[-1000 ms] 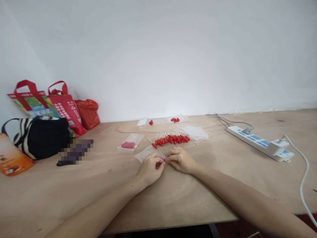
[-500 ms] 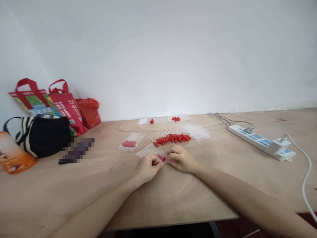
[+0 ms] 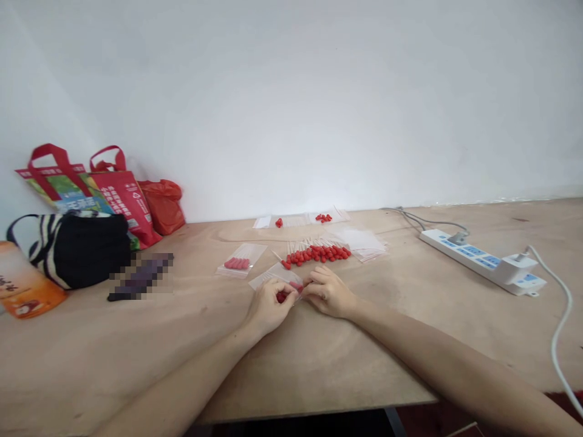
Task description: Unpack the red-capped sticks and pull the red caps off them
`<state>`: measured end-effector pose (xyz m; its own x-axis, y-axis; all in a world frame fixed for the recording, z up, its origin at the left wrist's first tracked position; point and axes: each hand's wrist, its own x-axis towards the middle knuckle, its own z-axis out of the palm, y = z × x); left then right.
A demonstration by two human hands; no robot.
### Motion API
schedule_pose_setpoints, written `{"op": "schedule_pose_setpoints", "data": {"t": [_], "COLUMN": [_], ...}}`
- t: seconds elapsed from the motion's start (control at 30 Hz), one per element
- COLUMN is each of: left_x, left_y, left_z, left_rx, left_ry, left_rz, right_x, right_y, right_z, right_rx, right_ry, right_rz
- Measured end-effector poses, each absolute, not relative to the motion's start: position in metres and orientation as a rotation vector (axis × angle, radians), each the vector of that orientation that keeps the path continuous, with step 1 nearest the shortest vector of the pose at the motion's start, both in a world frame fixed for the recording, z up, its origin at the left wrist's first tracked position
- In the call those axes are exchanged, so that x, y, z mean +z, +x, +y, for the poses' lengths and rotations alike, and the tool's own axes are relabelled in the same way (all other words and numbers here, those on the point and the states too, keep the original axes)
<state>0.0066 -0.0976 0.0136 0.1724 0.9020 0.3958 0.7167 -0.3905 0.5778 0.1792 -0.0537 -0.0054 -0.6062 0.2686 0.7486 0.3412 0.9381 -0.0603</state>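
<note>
My left hand [image 3: 272, 306] pinches the near edge of a clear zip bag [image 3: 259, 280], its fingers closed over the lower part. Red-tipped white sticks lie inside that bag, their tips partly hidden by my fingers. At the bag's right corner, my right hand [image 3: 328, 292] is closed in a pinch on the same edge. Just beyond the hands is a pile of red-tipped sticks [image 3: 319, 252], with one stick [image 3: 285, 263] apart at its left end. To the left lies another zip bag [image 3: 252, 252] holding several red-tipped sticks.
At the wall lie flat clear bags with red-tipped sticks [image 3: 323, 218]. A stack of clear bags [image 3: 362, 243] is right of the pile. A white power strip [image 3: 478, 258] with cables stands right. A black pouch [image 3: 93, 249], red shopping bag [image 3: 122, 203] and orange packet [image 3: 27, 285] stand left.
My right hand has shifted slightly left, closer to my left hand at the bag's edge. My left fingers have moved a little along the bag.
</note>
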Motion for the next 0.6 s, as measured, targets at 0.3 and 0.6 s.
{"op": "schedule_pose_setpoints", "data": {"t": [0.3, 0.6], "left_x": [0.010, 0.006], "left_y": [0.007, 0.008], "left_z": [-0.102, -0.104], "left_rx": [1.126, 1.081], "left_ry": [2.447, 2.369], "left_rz": [1.279, 1.358], "right_x": [-0.005, -0.005], "right_y": [0.179, 0.168], "right_z": [-0.056, -0.060], "right_rx": [-0.137, -0.074], "right_ry": [-0.446, -0.426], "right_rz": [-2.231, -2.200]}}
